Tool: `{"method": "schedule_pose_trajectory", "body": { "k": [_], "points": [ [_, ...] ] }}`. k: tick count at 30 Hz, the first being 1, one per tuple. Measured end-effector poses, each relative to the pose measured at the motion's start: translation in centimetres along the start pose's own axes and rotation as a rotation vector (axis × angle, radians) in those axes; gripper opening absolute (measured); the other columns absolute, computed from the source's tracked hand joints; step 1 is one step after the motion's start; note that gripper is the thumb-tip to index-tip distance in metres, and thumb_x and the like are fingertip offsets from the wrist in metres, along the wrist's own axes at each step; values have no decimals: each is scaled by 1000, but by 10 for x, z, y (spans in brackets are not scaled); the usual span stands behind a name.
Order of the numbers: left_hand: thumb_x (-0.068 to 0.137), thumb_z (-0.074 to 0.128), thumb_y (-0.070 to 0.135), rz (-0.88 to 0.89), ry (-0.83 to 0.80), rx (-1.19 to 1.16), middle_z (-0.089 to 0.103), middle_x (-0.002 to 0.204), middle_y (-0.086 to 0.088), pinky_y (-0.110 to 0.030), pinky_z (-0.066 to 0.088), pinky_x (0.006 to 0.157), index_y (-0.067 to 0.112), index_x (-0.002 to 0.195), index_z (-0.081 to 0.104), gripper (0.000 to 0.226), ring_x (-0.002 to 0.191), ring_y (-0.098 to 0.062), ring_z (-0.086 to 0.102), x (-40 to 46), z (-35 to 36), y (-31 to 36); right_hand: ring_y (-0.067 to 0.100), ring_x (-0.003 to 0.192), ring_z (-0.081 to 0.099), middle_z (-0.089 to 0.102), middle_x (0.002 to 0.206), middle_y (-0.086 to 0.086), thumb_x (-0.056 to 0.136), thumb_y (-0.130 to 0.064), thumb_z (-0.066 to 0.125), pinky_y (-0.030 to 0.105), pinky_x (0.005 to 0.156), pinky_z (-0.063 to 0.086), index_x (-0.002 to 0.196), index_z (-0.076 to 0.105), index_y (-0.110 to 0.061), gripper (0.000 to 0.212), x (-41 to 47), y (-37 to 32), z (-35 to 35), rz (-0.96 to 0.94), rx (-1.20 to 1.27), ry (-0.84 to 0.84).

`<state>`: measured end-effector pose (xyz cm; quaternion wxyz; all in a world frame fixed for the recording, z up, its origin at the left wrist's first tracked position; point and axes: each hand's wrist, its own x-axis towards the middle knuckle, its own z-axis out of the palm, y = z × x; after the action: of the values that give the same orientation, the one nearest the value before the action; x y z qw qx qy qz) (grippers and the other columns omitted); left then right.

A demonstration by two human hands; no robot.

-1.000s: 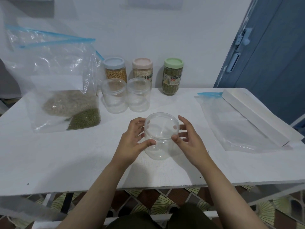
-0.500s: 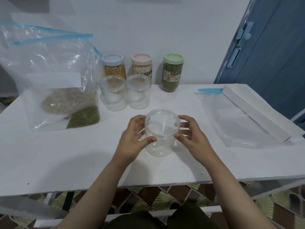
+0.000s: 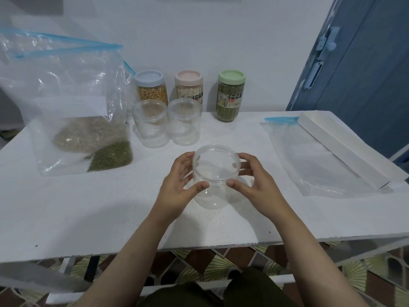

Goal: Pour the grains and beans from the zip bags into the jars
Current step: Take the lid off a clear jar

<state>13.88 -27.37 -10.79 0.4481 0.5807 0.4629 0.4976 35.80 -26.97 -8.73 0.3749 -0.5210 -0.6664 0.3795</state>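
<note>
White table [image 3: 66, 207] held everything; near its front edge stood a clear jar [image 3: 215, 176], gripped from both sides by the left hand [image 3: 179, 182] and right hand [image 3: 254, 182]. Its lid seemingly needed removing before pouring from the bag of grains [image 3: 84, 134].

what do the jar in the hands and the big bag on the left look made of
Held jar: looks like clear rigid plastic, glossy; the fingers show through its wall. Big zip bag: thin clear plastic film, crinkled and shiny, with a blue zip strip.
</note>
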Motion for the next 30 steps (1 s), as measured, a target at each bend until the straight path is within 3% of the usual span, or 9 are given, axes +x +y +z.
{"method": "schedule_pose_trajectory", "body": {
  "k": [2, 6, 9, 12, 18, 21, 24, 27, 30],
  "points": [
    [65, 84, 49, 2, 2, -5, 55, 137, 18, -44, 41, 113, 59, 123, 48, 69, 131, -6, 50, 0, 1, -1, -4, 117, 53, 53, 131, -20, 75, -61, 66, 17, 87, 41, 142, 42, -40, 74, -2, 1, -2, -1, 3, -20],
    [68, 82, 49, 8, 1, 4, 53, 137, 24, -43, 41, 113, 62, 124, 47, 67, 132, -4, 48, -1, 3, 0, -3, 131, 38, 35, 144, -21, 73, -65, 73, 16, 105, 32, 146, 33, -41, 86, 3, -2, 6, -33, -35, -54],
    [71, 83, 46, 1, 1, -8, 53, 140, 21, -45, 39, 114, 61, 132, 43, 74, 133, -5, 48, 0, 3, 0, -9, 125, 40, 38, 143, -20, 69, -66, 79, 9, 95, 35, 138, 33, -48, 85, 12, -7, 9, 4, 24, -83],
    [65, 85, 54, -19, -6, -28, 54, 140, 19, -49, 38, 114, 70, 130, 38, 81, 134, -10, 49, 2, 0, 0, 2, 123, 51, 43, 143, -20, 66, -66, 79, 18, 94, 45, 139, 37, -52, 85, 22, -4, 3, 9, 76, -133],
    [62, 85, 59, -31, 6, -41, 54, 141, 17, -49, 38, 114, 68, 130, 38, 83, 134, -9, 49, 8, -1, -3, 0, 101, 61, 49, 135, -9, 74, -54, 67, 7, 78, 46, 148, 32, -42, 82, 39, -16, -17, -4, 108, -129],
    [71, 81, 55, -40, 23, -47, 48, 145, 21, -45, 34, 117, 59, 140, 32, 85, 136, -1, 43, 11, 5, -6, -2, 110, 53, 47, 137, -12, 72, -64, 63, 11, 83, 42, 148, 35, -36, 86, 43, -14, -29, 0, 45, 65],
    [81, 70, 52, -66, 75, -21, 35, 151, 25, -46, 30, 119, 49, 149, 23, 83, 141, -1, 34, 15, 17, -4, 11, 111, 51, 46, 135, -6, 72, -67, 62, 19, 88, 41, 149, 38, -23, 92, 41, 9, -36, 84, -71, 303],
    [83, 60, 49, -68, 139, 11, 28, 151, 26, -43, 30, 119, 39, 152, 20, 81, 142, -5, 29, 18, 27, 0, 26, 123, 48, 47, 132, 3, 66, -86, 60, 41, 104, 42, 146, 42, -14, 109, 40, 43, -29, 196, -201, 307],
    [85, 58, 49, -64, 201, 35, 26, 152, 25, -40, 31, 119, 38, 153, 20, 79, 142, -5, 27, 22, 31, -1, 32, 128, 41, 45, 140, 8, 69, -81, 62, 44, 105, 35, 144, 40, -17, 101, 44, 66, -19, 279, -422, 244]
  ]
}}
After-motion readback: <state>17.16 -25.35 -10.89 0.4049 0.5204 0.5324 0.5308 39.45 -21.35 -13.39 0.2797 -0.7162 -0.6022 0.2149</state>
